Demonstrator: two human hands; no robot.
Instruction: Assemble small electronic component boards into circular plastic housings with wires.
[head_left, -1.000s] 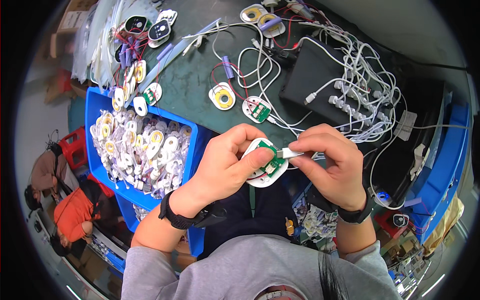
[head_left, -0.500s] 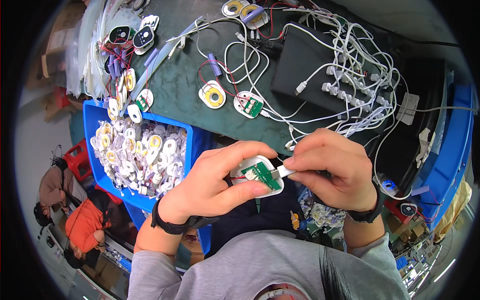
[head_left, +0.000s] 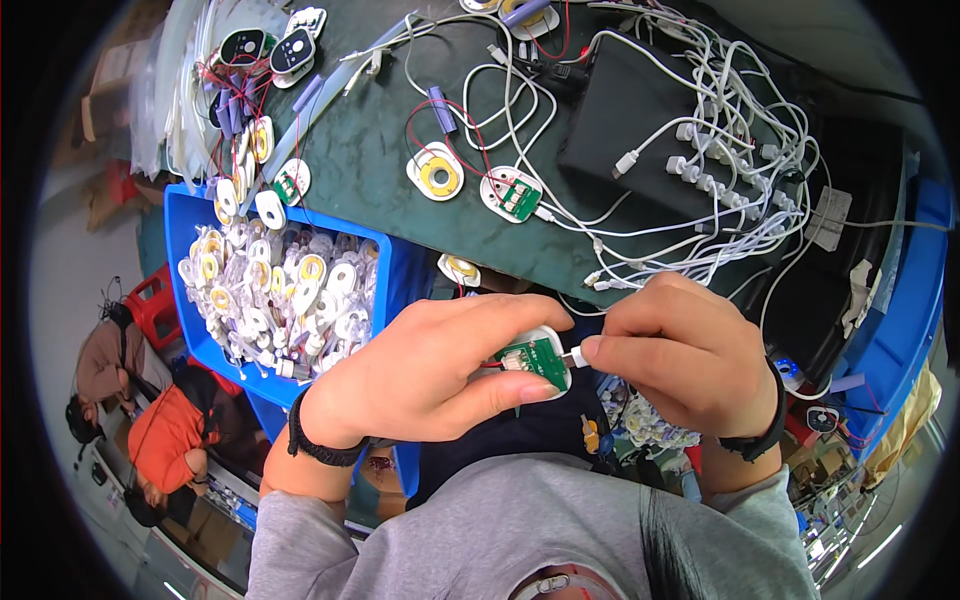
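Observation:
My left hand (head_left: pixel 425 370) is closed around a small white oval housing, thumb and fingers gripping its sides. A green circuit board (head_left: pixel 538 362) lies exposed inside it, with white connectors and a red wire running under my palm. In my right hand (head_left: pixel 690 350) a white cable plug (head_left: pixel 577 357) is pinched between thumb and forefinger. Its metal tip meets the right edge of the board; whether it is seated in a socket I cannot tell. A white disc with a yellow ring (head_left: pixel 459 268) hangs just beyond my left hand at the table edge.
A blue bin (head_left: pixel 380 290) at the left holds many white and clear parts. On the green table (head_left: pixel 370 180) lie another circuit board (head_left: pixel 517 199) with a cable, a yellow-ringed disc (head_left: pixel 436 172) and a purple battery cell (head_left: pixel 441 110). White cables tangle over a black box (head_left: pixel 620 110).
The plug has gone from lying over the board to its right edge. Both hands sit slightly lower, and the yellow-ringed disc at the table edge has come into sight.

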